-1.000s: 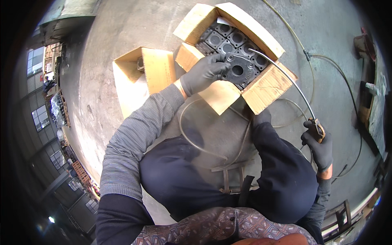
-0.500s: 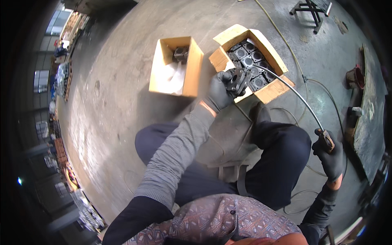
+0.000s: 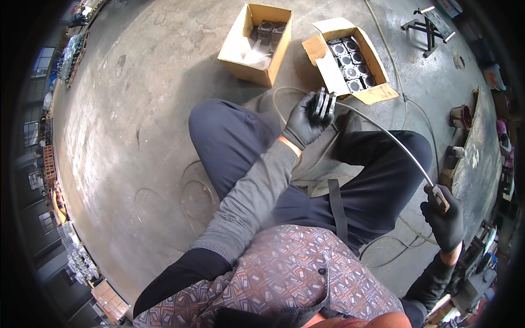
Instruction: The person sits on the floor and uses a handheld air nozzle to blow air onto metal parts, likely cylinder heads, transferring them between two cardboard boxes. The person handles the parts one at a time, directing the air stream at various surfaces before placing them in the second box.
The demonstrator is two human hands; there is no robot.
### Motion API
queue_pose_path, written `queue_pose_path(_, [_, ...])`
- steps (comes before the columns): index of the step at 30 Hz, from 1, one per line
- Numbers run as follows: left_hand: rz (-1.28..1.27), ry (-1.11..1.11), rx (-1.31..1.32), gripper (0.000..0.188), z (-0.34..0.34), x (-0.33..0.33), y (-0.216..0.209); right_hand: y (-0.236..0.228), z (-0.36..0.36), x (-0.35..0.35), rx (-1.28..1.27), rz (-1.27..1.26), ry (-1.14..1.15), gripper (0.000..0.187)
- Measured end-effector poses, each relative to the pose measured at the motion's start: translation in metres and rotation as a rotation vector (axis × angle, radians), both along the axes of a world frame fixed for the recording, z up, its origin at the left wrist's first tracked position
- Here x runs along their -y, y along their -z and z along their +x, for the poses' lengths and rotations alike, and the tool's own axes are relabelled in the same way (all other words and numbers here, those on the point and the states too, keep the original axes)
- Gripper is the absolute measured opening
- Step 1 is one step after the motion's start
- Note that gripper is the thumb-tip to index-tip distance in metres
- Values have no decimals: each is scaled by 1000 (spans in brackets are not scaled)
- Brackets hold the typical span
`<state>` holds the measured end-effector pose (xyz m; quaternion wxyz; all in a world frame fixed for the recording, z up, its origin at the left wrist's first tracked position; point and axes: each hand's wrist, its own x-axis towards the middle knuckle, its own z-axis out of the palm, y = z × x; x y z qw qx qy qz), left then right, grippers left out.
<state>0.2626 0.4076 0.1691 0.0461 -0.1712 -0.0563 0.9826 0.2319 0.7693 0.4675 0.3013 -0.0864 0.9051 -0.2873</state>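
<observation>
My left hand [image 3: 305,121], in a black glove, grips a dark grey metal part [image 3: 324,104] held up above my knees. My right hand [image 3: 444,218], also gloved, holds the handle of a long thin metal wand [image 3: 383,134] whose tip reaches the part. A hose runs from the wand's handle down to the floor. Beyond the part sits an open cardboard box [image 3: 377,90] filled with several similar round metal parts in rows. A second open cardboard box [image 3: 246,60] to its left holds a few parts and white wrapping.
I sit low on a grey concrete floor [image 3: 136,120] with both legs spread. Hoses [image 3: 394,65] trail across the floor to the right. A metal stand [image 3: 429,24] is at the far right, with buckets and clutter along the right edge. Stacked goods line the left edge.
My left hand has lifted a metal part out of the right box and drawn it back toward me. The view has tilted, so both boxes now lie farther up.
</observation>
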Motion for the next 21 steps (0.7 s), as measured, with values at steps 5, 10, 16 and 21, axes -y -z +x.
queue_pose_path(5, [192,73,-219,42,16,14,7,-18,24,16,-105,83,-200,33])
queue_pose_path(10, [131,-13,-152,35,25,29,12,-23,40,24,-344,-5,-141,35])
queue_pose_path(16, [90,-11,-145,39,24,33,11,-20,47,28,-362,-72,-170,32])
queue_pose_path(21, [69,-18,-249,41,24,29,12,-14,45,31,-287,-37,-131,33])
